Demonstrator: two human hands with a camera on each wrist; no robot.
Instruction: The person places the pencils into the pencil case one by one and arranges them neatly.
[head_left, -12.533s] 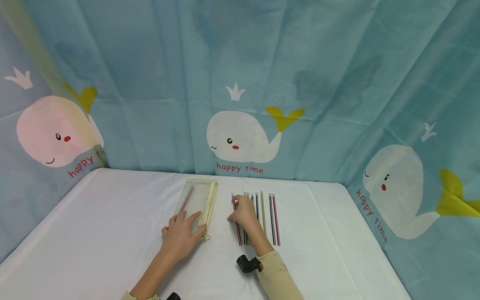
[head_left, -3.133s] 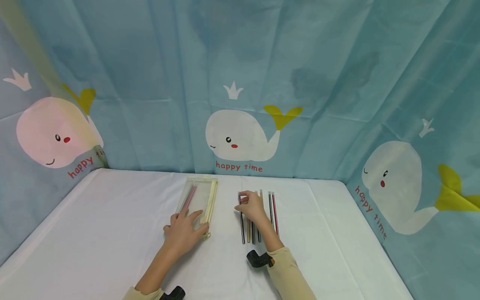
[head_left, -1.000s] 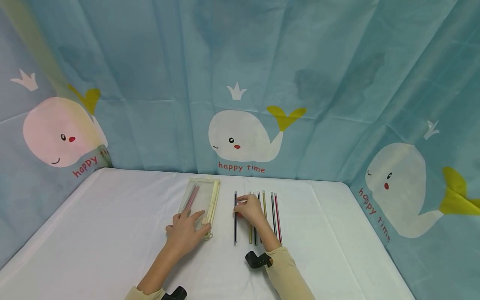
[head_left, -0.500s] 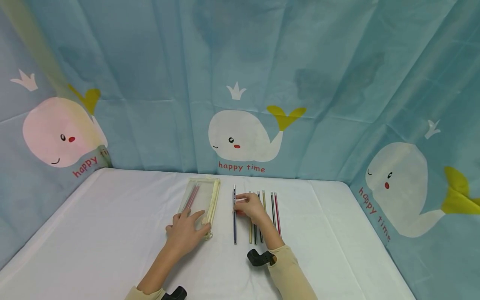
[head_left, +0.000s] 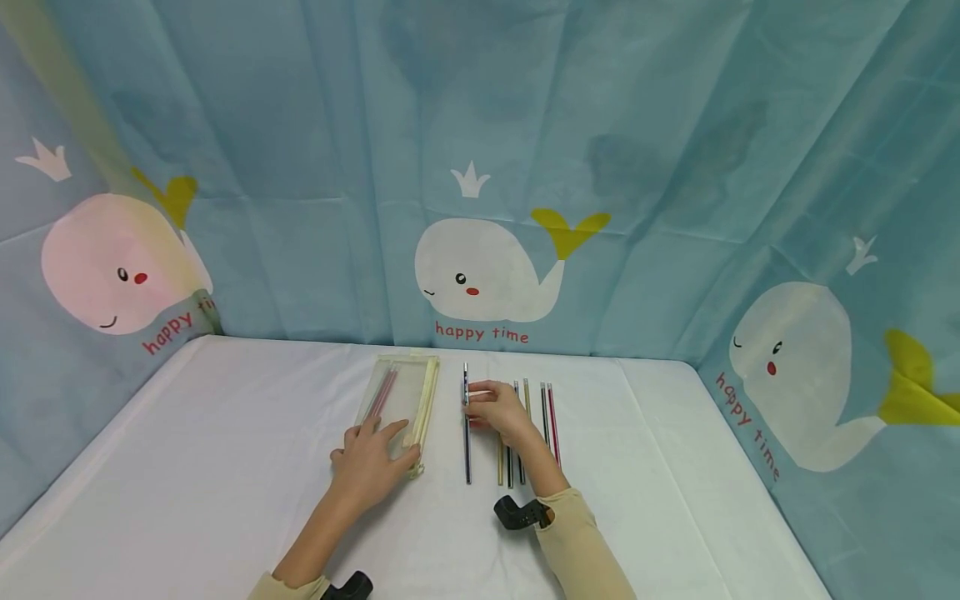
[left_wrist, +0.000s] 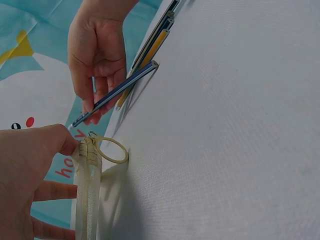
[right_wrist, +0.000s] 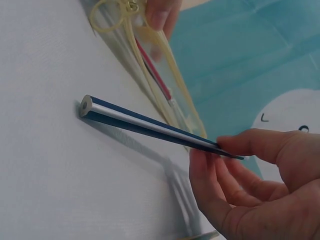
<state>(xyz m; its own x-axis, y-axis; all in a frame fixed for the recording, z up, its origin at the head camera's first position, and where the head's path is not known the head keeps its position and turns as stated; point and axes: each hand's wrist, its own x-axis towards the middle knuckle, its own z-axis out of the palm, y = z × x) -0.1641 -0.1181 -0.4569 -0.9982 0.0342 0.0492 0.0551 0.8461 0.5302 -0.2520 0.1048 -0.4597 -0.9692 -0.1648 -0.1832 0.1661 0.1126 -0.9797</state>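
My right hand (head_left: 504, 412) pinches a blue-and-silver striped pencil (right_wrist: 145, 122) between thumb and fingertips, near its far end. Its flat, unsharpened end points toward me and lies close over the tablecloth, while the far end tilts up. Left of it, my left hand (head_left: 367, 471) rests with spread fingers on the near part of a clear zip pencil case (head_left: 427, 400). In the left wrist view the thumb touches the end of the cream zip (left_wrist: 89, 200), beside a ring pull (left_wrist: 115, 150). Reddish pencils (head_left: 384, 392) show inside the case, partly behind the fingers.
Several pencils lie side by side under and beyond my right forearm, including a gold pencil (head_left: 500, 467) and a red pencil (head_left: 553, 417). White cloth (head_left: 675, 500) covers the table. A blue whale-print curtain (head_left: 480, 100) hangs behind the far edge.
Earlier, a red pencil went from the row into the case. Lately my right hand has drawn the blue pencil leftward from the row and raised its far end. The left hand stays on the case.
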